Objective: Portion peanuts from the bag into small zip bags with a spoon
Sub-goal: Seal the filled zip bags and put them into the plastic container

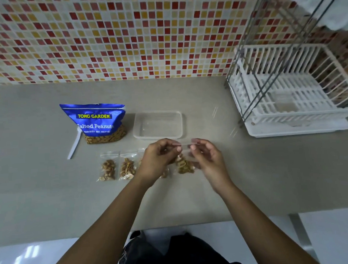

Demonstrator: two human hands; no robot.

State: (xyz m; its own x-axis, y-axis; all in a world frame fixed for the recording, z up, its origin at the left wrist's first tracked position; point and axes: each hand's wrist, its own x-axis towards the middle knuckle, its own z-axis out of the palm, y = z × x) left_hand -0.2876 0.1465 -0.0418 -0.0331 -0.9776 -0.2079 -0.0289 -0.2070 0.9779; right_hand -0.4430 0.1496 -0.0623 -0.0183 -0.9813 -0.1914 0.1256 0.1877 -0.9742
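Both hands, left hand (158, 156) and right hand (207, 157), have their fingers pinching the top of a small zip bag (185, 161) (peanuts inside) above the tabletop (51, 194), near a clear tub (158, 125).

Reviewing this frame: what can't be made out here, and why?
Head view only.
Whether the held zip bag is sealed: clear plastic, its top pinched between left hand and right hand.
How many filled bags there are: the left hand covers some.
Spoon bowl: peanut bag hides it.
White object, top right: cut by the edge.
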